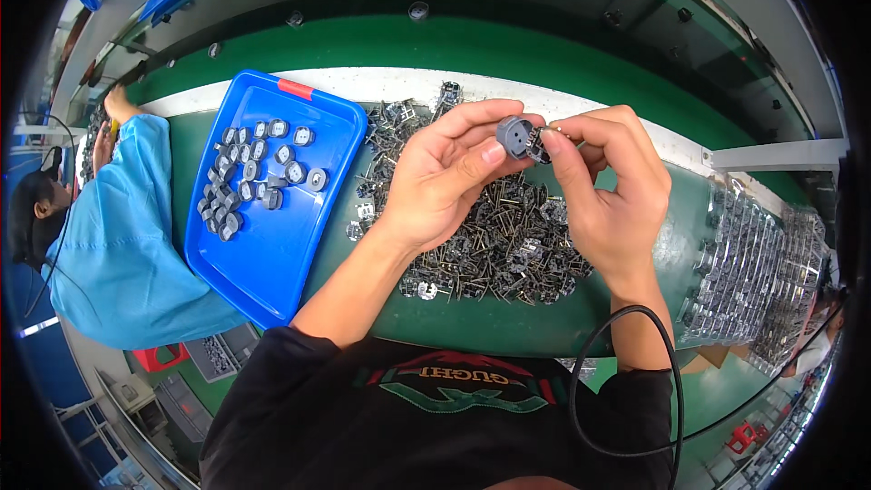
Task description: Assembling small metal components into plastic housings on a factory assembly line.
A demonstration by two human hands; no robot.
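Grasps gray cap (514, 136) in left hand (437, 177), pinches dark part (539, 148) in right hand (621, 180).
Holds both close together above a heap of pronged parts (497, 245), right of the blue tray (261, 279).

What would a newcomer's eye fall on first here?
Probably the bright blue rectangular plastic tray at the left, with short round grey pieces in it. Next, at the centre, the left fingers hold a round grey plastic cap close to a small dark part in the right fingers. Beneath the hands, a tangled heap of dark, pronged parts covers much of the green tabletop.
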